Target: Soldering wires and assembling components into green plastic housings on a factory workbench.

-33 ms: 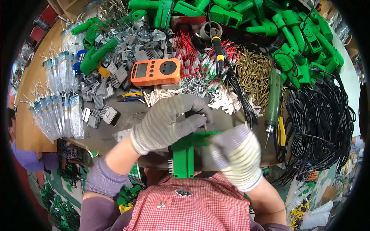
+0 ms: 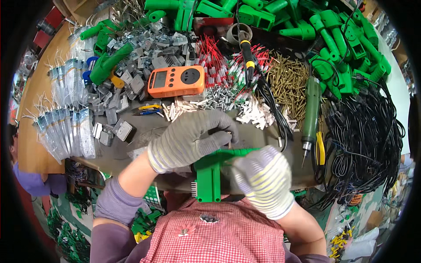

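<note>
At the near table edge lies a green plastic housing point(image 2: 208, 179), with a row of metal teeth point(image 2: 194, 189) on its left side. Its upper part runs rightward behind my right hand. My left hand point(image 2: 193, 138), in a grey striped glove, arches over the housing's far side, thumb and forefinger pinched together. A tiny brownish tip shows at the pinch, too small to name. My right hand point(image 2: 265, 182), in a striped glove, is curled closed at the housing's right side, slightly blurred; what its fingers hold is hidden.
Beyond my hands lie an orange meter point(image 2: 176, 82), metal blade heads point(image 2: 123, 129), white pieces point(image 2: 255, 115) and brass screws point(image 2: 289, 83). A green electric screwdriver point(image 2: 312, 109) and yellow-handled pliers point(image 2: 321, 149) lie right, beside black cords point(image 2: 364, 140). Green housings point(image 2: 337, 52) pile up behind.
My right hand has moved slightly left and its fingers have turned inward toward the housing. My left hand has shifted a little left. The housing stays nearly in place.
</note>
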{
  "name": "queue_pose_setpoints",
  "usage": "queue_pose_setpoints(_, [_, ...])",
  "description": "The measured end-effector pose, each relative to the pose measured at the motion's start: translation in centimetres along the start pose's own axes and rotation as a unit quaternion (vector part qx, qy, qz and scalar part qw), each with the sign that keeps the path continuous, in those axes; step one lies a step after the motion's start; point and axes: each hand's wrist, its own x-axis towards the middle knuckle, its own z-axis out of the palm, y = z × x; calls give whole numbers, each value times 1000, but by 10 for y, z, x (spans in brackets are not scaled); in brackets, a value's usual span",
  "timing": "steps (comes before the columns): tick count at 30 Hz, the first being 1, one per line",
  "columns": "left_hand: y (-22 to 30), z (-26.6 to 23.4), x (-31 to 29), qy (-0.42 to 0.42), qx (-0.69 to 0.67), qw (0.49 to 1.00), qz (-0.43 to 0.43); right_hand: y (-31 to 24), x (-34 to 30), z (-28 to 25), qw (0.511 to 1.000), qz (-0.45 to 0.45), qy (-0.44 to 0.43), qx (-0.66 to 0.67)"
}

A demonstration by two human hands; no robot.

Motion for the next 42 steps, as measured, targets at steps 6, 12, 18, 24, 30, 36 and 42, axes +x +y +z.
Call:
queue_pose_setpoints(6, [-22,2,10,-67,186,975,100,2,-3,7,996,-12,-89,-9])
queue_pose_setpoints(12, [-19,18,18,-74,268,944,175,17,5,9,984,-125,-125,29])
queue_pose_setpoints(18, [-26,15,23,-160,278,943,85,10,8,31,958,-267,-55,91])
queue_pose_setpoints(24, [-22,9,13,-117,255,949,144,92,13,-20,935,179,163,-259])
queue_pose_setpoints(30, [-5,33,1,-21,358,930,84,151,-8,-29,869,422,-3,-257])
queue_pose_setpoints(36, [7,61,7,-97,491,864,-58,110,-14,-45,786,318,316,426])
queue_pose_setpoints(42, [-5,63,3,-61,482,873,-46,49,34,-39,705,39,155,691])
